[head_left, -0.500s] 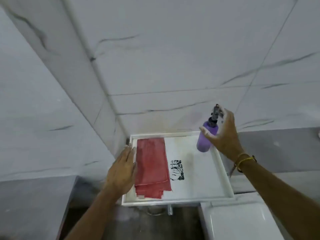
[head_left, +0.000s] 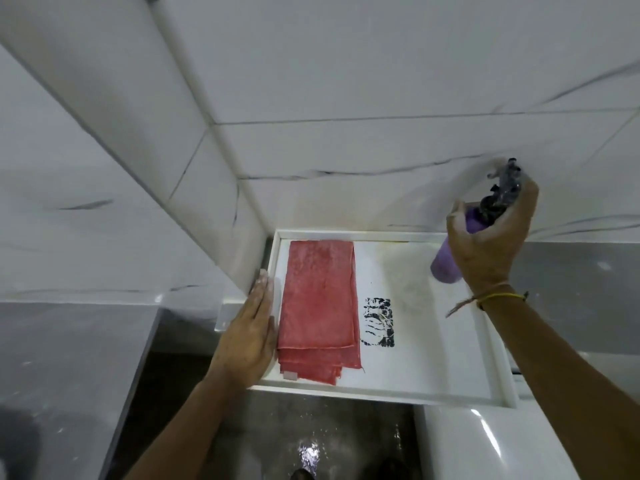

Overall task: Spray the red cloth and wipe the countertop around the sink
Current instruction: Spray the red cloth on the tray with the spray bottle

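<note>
Marble-veined wall tiles (head_left: 346, 81), white with grey streaks, behind and left. White countertop (head_left: 433, 358) with a raised rim, carrying a black printed mark (head_left: 378, 322) near its middle. Red cloth (head_left: 318, 306), folded, lying flat on the countertop's left part. Left hand (head_left: 247, 337), flat, fingers together, resting along the left rim just beside the cloth. Right hand (head_left: 491, 237), wrapped around a purple spray bottle (head_left: 446, 261), held above the countertop's far right corner. Yellow wrist cord (head_left: 498, 297).

A single head-worn wide-angle view looks steeply down and forward from close above a white tray (head_left: 388, 396) set in a marble-tiled corner (head_left: 242, 188), with both forearms reaching in from the bottom edge.
</note>
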Demonstrator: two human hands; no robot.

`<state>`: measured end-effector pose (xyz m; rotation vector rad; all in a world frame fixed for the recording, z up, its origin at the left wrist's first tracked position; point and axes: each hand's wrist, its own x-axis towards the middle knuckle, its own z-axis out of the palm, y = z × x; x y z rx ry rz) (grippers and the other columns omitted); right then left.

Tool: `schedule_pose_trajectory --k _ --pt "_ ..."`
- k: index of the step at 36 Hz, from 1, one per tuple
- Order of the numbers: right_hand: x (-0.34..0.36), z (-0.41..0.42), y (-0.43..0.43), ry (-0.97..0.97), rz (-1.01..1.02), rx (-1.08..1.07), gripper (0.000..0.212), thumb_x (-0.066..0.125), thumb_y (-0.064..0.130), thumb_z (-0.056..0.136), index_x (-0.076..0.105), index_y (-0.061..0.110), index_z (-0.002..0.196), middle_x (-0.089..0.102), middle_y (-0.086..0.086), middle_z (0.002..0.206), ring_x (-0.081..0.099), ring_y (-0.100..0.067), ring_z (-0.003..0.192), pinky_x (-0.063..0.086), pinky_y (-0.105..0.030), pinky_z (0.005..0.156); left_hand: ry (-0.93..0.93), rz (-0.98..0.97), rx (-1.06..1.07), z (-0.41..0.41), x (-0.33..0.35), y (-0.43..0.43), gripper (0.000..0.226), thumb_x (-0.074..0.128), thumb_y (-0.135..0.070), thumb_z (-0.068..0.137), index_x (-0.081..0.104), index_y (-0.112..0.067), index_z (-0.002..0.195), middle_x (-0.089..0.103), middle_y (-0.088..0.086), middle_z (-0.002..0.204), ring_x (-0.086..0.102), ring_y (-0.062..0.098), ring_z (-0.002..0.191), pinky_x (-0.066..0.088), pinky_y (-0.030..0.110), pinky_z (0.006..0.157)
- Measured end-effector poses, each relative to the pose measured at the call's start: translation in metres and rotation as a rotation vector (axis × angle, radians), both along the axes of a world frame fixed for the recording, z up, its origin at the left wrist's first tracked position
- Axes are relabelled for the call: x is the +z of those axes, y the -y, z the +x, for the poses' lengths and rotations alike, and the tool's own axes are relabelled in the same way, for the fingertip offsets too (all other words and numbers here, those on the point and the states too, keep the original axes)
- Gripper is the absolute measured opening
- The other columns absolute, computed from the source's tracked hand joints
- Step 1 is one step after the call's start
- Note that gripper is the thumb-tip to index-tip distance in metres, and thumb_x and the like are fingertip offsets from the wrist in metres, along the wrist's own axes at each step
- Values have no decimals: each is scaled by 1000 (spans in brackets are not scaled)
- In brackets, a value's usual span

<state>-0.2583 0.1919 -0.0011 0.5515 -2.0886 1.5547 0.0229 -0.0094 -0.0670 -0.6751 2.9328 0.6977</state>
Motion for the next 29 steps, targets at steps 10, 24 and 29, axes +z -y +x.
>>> schedule_pose_trajectory --k 10,24,29 --pt "4 5 -1 33 12 64 59 68 7 68 48 2 123 55 -9 114 53 -14 101 39 -8 92 24 -21 30 -2 -1 -2 69 0 -55 90 -17 -20 147 -21 -5 158 -15 8 147 6 33 124" --pt "42 157 13 444 266 585 42 73 -1 73 54 13 108 62 -4 92 59 -13 74 47 -6 73 -56 1 -6 -2 4 -2 69 4 -48 94 -8 -9 149 -9 6 162 -7 15 150 12 38 124" --pt "45 165 18 492 344 689 40 72 -1 73 59 8 109 65 -7 103 62 -15 95 39 3 80 -52 21 -8 -2 3 -2 68 14 -41 94 -8 -9 150 -12 6 162 -10 14 149 11 38 124"
